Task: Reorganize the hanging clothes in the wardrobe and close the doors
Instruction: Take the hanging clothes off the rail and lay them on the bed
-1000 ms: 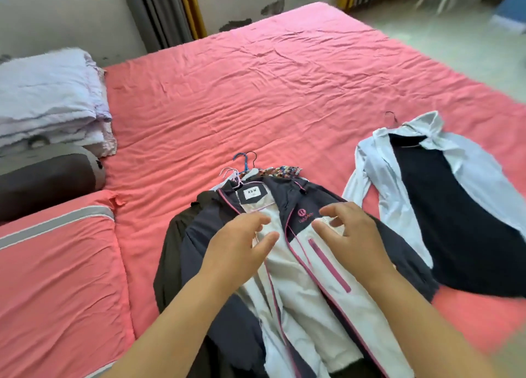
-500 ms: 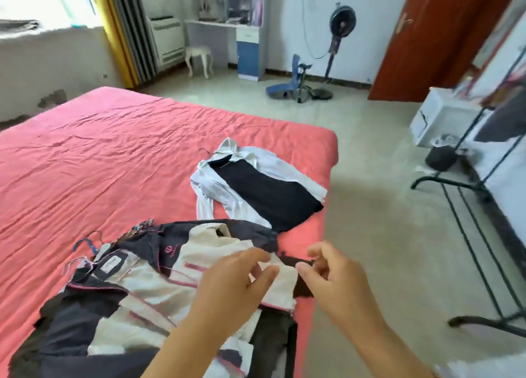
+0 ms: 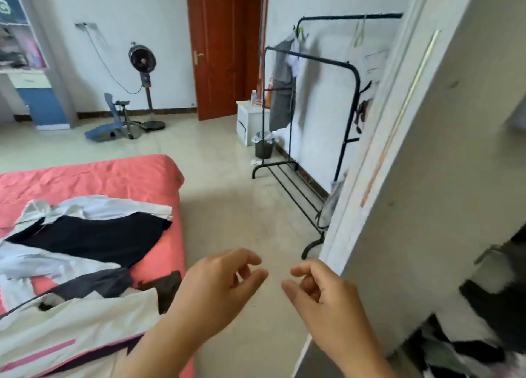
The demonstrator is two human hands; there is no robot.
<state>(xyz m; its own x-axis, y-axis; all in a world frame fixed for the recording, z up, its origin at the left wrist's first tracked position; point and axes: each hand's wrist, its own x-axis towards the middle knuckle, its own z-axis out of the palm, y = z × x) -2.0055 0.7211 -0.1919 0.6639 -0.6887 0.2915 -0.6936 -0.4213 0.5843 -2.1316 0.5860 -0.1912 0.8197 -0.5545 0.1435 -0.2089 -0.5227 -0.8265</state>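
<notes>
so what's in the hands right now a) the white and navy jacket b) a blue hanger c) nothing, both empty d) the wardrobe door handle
c: the left hand and right hand hang over bare floor with loosely curled fingers, clear of the jacket lying on the bed.

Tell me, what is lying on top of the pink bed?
On the bed lie a white shirt with a black garment over it, and a cream and dark jacket nearer. Anything beneath them is covered.
</notes>
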